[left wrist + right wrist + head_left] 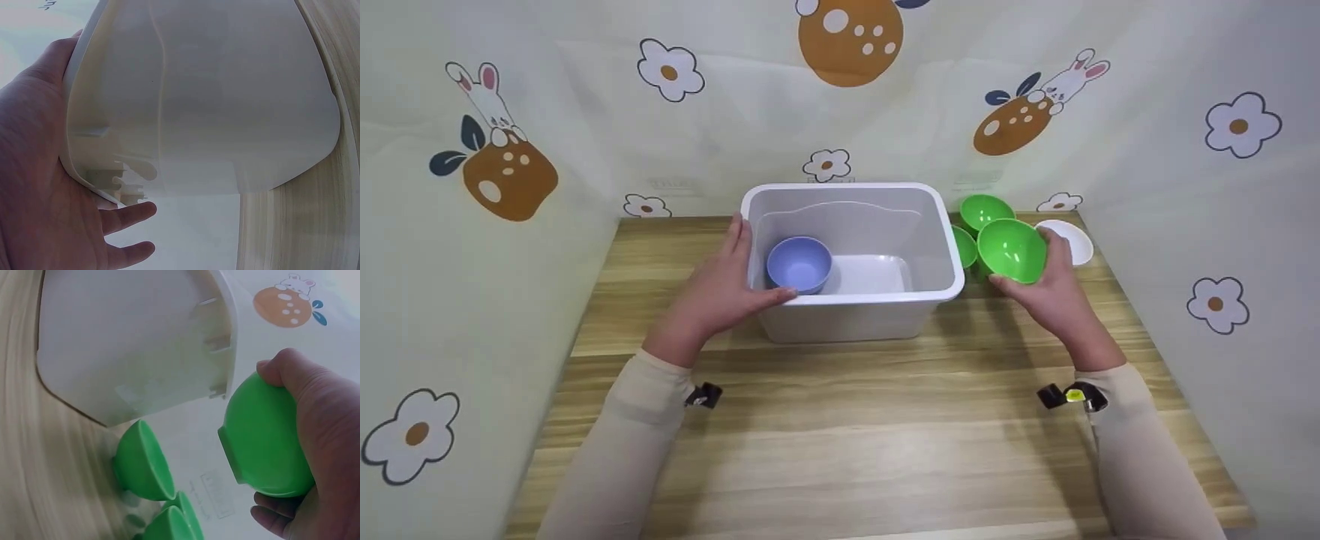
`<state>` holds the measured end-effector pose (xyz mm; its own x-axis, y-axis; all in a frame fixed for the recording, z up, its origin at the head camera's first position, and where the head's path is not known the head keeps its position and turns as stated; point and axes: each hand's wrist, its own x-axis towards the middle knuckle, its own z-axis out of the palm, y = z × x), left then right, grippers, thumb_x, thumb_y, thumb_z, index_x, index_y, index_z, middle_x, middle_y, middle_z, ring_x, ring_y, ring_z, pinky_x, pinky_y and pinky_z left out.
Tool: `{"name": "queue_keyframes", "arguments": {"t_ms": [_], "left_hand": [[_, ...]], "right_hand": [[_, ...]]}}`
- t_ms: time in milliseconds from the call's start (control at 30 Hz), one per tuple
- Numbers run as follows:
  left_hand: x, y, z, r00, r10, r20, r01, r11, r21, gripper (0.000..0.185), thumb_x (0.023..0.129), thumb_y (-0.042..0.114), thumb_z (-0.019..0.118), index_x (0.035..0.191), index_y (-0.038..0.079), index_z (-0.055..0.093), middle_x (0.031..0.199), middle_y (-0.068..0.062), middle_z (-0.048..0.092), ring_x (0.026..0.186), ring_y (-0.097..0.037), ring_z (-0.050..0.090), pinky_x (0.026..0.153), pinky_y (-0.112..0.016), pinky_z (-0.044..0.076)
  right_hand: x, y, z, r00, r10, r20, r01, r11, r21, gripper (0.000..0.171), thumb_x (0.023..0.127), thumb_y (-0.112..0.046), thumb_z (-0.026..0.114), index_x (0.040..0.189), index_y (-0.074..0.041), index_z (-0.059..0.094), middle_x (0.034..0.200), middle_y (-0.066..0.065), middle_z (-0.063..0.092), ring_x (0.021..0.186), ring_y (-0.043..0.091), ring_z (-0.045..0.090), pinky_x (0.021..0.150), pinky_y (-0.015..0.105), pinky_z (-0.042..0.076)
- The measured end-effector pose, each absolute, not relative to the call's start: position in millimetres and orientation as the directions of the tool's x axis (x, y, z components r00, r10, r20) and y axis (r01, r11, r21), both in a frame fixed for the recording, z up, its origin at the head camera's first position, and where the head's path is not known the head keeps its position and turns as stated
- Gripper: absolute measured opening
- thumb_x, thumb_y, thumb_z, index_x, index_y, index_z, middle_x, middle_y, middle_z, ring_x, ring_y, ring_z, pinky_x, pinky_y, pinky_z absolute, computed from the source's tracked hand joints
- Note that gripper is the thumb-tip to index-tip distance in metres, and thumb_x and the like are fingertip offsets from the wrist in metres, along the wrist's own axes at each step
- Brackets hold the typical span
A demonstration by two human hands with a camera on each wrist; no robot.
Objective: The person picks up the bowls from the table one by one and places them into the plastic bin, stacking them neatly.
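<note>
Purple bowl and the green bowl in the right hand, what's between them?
In the head view, only the white bin's right wall separates the purple bowl from the held green bowl.

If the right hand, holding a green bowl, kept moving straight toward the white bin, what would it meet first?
Probably the white bin's right rim: the right hand holds the green bowl about level with it, just to its side. Depth is uncertain.

The white bin (851,225) hides the lower part of the purple bowl (799,264) behind its near wall. At mid-right of the head view, a held green bowl (1012,250) covers much of two other green bowls (986,212) and the white dish (1069,238). The left hand (39,185) is cut off by the left edge of the left wrist view.
</note>
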<state>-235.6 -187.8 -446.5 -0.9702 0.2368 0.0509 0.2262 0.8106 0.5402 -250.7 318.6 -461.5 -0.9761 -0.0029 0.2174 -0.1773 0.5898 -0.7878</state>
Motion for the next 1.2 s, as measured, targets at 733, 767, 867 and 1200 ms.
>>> {"name": "queue_keyframes", "arguments": {"t_ms": [733,767,867,1200], "left_hand": [[-234,-188,-443,-0.970,0.243,0.034,0.220,0.800,0.558,0.148,0.082,0.091,0.071,0.176,0.003,0.000,0.185,-0.015,-0.008,0.161,-0.055,0.026,0.124,-0.072,0.034],[-234,-188,-443,-0.970,0.242,0.033,0.218,0.799,0.560,0.148,0.082,0.092,0.071,0.177,0.004,0.000,0.185,-0.014,-0.009,0.161,-0.055,0.026,0.125,-0.072,0.034],[-234,-187,-443,-0.970,0.243,0.032,0.218,0.797,0.564,0.148,0.081,0.092,0.071,0.177,0.004,-0.001,0.185,-0.014,-0.009,0.162,-0.055,0.025,0.124,-0.072,0.033],[-233,-187,-442,-0.969,0.247,0.027,0.219,0.799,0.560,0.145,0.084,0.088,0.072,0.176,0.003,-0.002,0.185,-0.015,-0.010,0.164,-0.053,0.020,0.125,-0.072,0.032]], "right_hand": [[-265,285,-429,-0.955,-0.118,0.271,-0.288,0.582,-0.761,0.111,0.084,-0.024,0.098,0.165,0.006,0.029,0.157,0.027,0.039,0.140,0.041,0.045,0.119,0.061,0.038],[-265,284,-428,-0.955,-0.120,0.271,-0.289,0.582,-0.760,0.111,0.083,-0.025,0.098,0.165,0.006,0.029,0.157,0.027,0.039,0.139,0.040,0.045,0.119,0.061,0.038],[-266,281,-424,-0.955,-0.128,0.269,-0.291,0.588,-0.755,0.113,0.084,-0.027,0.098,0.166,0.005,0.028,0.158,0.027,0.039,0.139,0.041,0.045,0.119,0.062,0.039],[-269,269,-406,-0.956,-0.152,0.251,-0.291,0.598,-0.747,0.114,0.084,-0.031,0.098,0.167,0.001,0.028,0.156,0.023,0.042,0.139,0.039,0.048,0.117,0.061,0.043]]}}
